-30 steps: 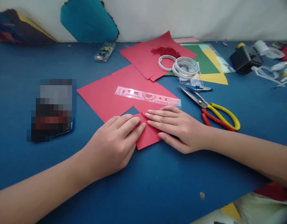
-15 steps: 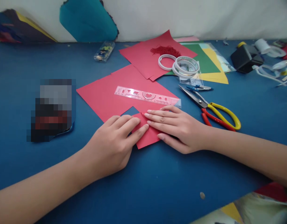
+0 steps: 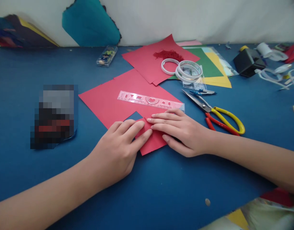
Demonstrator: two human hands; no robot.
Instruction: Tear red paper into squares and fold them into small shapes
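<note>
A small piece of folded red paper (image 3: 152, 144) lies on the blue table between my hands, with a crease near the fingertips. My left hand (image 3: 124, 143) holds its left side, fingers bent and pressed onto it; the thumb is hidden. Flat across the right part rests my right hand (image 3: 182, 132), its fingers stretched out and the thumb apart, near the paper's lower edge. Just beyond the fingers, a clear plastic ruler (image 3: 139, 98) with cut-out shapes lies on a larger red sheet (image 3: 101, 99). Scissors (image 3: 206, 108) with red and yellow handles lie partly open to the right.
Behind are more red sheets (image 3: 142, 62), red thread (image 3: 168, 55), white tape rolls (image 3: 190, 70), green paper (image 3: 210, 65) and a blue compass (image 3: 203, 92). A black tape dispenser (image 3: 248, 62) stands far right. Left are a blurred-out object (image 3: 56, 116) and a clear box (image 3: 107, 56).
The view has shifted slightly, so everything sits a little lower in the picture. Both hands stay on the folded red paper with hardly any movement.
</note>
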